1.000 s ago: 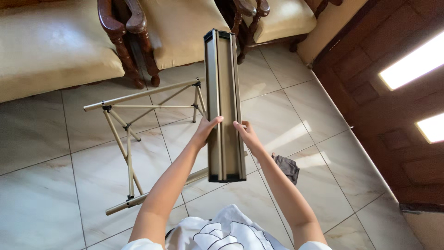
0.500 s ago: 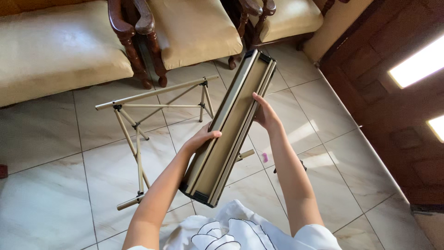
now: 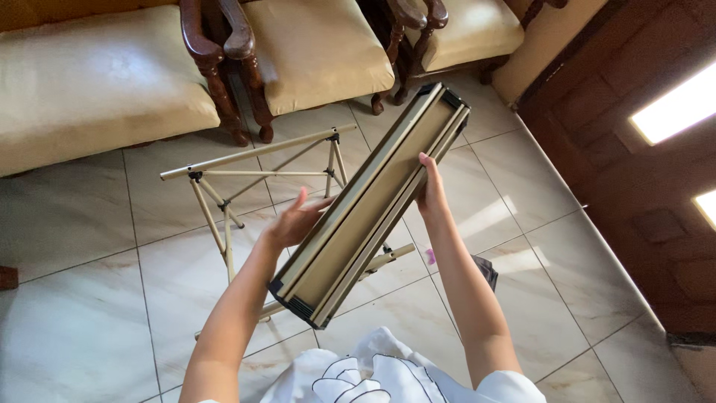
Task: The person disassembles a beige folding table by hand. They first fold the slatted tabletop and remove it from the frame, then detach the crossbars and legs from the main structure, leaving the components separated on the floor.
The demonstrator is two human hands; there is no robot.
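Long slatted metal bundle, black-capped ends

two hands; one folded slat bundle, one folding frame, three cushioned chairs

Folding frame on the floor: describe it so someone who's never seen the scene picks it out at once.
Start at the row of cream-cushioned wooden chairs along the top, then drop to the pale tiled floor in front of them. There stands the folding frame, a skeleton of thin beige tubes with crossed legs and black joints. Unlike the long flat slatted bundle between the left hand and right hand, it is open and unheld.
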